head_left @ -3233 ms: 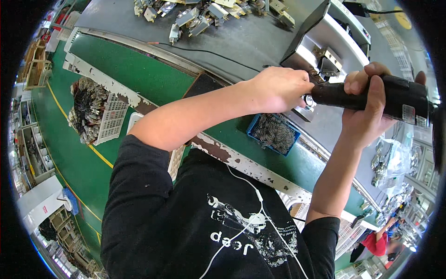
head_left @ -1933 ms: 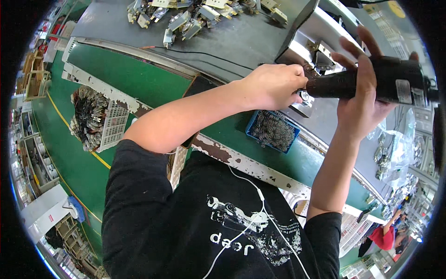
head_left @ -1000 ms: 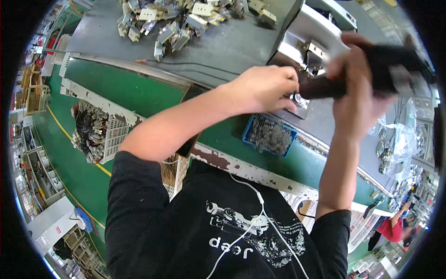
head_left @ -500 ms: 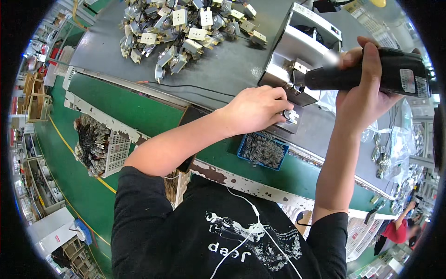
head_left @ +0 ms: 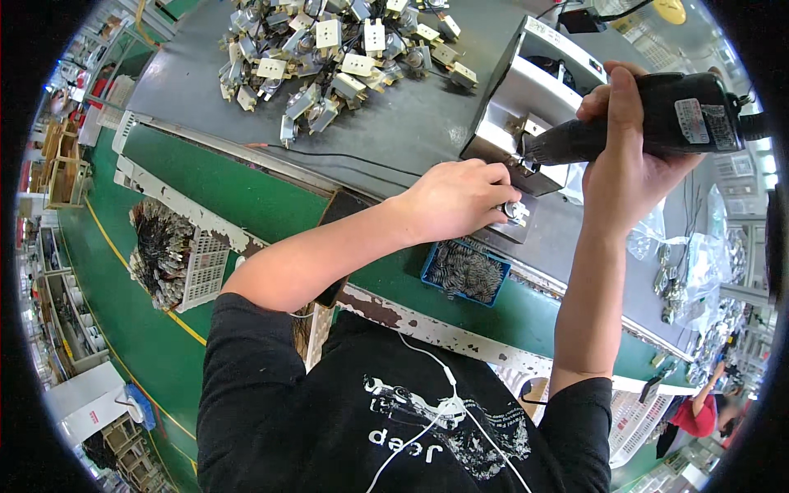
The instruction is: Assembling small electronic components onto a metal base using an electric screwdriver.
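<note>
Right hand (head_left: pixel 637 160) wrapped around black electric screwdriver (head_left: pixel 649 123), upper right of frame, tip at grey metal fixture (head_left: pixel 526 90). Left hand (head_left: pixel 456 201) pinches small silver metal part (head_left: pixel 516 212) just below the tip, centre right.

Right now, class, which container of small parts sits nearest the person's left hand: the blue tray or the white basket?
The blue tray, just below the left hand on the green bench edge; the white basket hangs farther away, beside the elbow.

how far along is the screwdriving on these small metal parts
Done: none visibly finished. In hand: left hand holds one small metal part at the grey metal fixture; right hand grips the black electric screwdriver there. Left: a large heap of white-and-metal parts behind.
</note>
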Action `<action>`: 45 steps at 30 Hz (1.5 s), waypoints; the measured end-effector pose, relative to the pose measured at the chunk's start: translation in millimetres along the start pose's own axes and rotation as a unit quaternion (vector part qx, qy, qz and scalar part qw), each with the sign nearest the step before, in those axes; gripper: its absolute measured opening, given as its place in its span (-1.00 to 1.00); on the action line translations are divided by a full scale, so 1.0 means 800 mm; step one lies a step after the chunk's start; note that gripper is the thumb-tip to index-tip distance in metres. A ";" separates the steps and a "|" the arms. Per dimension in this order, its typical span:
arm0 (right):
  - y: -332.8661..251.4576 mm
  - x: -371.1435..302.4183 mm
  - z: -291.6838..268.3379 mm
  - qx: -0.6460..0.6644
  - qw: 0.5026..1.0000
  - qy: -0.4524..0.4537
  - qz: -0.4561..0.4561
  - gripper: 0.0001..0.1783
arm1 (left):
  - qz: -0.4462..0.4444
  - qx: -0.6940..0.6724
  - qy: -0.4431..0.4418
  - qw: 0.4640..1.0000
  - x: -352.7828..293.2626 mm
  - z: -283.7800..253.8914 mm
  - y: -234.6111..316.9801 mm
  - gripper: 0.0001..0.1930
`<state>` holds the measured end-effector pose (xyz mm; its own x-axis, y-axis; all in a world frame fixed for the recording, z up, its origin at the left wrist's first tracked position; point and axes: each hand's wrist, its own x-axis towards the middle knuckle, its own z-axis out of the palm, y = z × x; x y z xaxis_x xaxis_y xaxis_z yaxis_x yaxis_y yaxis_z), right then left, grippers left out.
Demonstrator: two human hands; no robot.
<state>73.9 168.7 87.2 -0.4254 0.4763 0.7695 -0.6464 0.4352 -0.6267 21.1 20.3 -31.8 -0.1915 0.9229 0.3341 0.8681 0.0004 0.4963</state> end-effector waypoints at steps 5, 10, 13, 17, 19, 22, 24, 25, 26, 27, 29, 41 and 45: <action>0.007 0.015 -0.020 0.096 0.983 -0.140 0.070 -0.39 | 0.005 0.003 -0.001 1.000 0.000 -0.001 0.001 -0.73; 0.038 0.060 -0.054 0.075 0.933 -0.313 0.162 -0.04 | -0.001 0.007 -0.005 1.000 0.001 -0.002 0.003 -0.74; 0.038 0.058 -0.049 0.162 0.917 -0.327 0.159 -0.25 | 0.009 0.014 -0.003 1.000 0.003 -0.001 0.005 -0.73; -0.013 0.014 0.032 0.055 0.988 0.093 0.109 -0.64 | 0.008 0.017 -0.011 1.000 -0.002 -0.002 0.003 -0.71; -0.022 0.001 0.014 -0.098 0.979 0.028 0.179 -0.64 | 0.011 0.036 0.004 0.999 -0.002 -0.001 0.003 -0.70; -0.017 -0.005 -0.013 -0.102 0.988 -0.032 0.111 -0.68 | 0.037 0.042 0.053 0.997 -0.003 0.002 0.003 -0.74; -0.018 -0.010 -0.025 -0.017 0.997 -0.039 0.057 -0.83 | 0.033 0.031 0.070 0.997 -0.002 0.008 0.002 -0.73; -0.024 -0.014 -0.031 -0.017 0.997 -0.039 0.061 -0.83 | 0.030 0.029 0.068 0.997 -0.001 0.007 0.003 -0.73; -0.033 -0.019 -0.037 0.001 0.997 -0.036 0.076 -0.84 | 0.026 0.025 0.061 0.997 0.000 0.005 0.004 -0.73; -0.038 -0.022 -0.040 0.020 0.995 -0.033 0.090 -0.85 | 0.022 0.022 0.055 0.998 0.001 0.003 0.006 -0.73; -0.032 -0.034 -0.038 0.005 0.996 -0.018 0.089 -0.83 | 0.017 0.016 0.046 0.999 0.002 0.001 0.007 -0.74; -0.028 -0.055 -0.042 -0.023 0.993 -0.017 0.116 -0.49 | 0.005 0.027 -0.001 1.000 0.001 -0.002 0.006 -0.70; -0.031 -0.056 -0.044 -0.040 0.987 -0.049 0.145 -0.42 | 0.001 0.027 -0.002 1.000 0.000 -0.003 0.007 -0.70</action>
<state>131.4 163.8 63.9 -0.6470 0.5160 0.5614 -0.4373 0.3521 -0.8275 24.9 19.1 -26.9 -0.1887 0.9244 0.3314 0.8916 0.0198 0.4524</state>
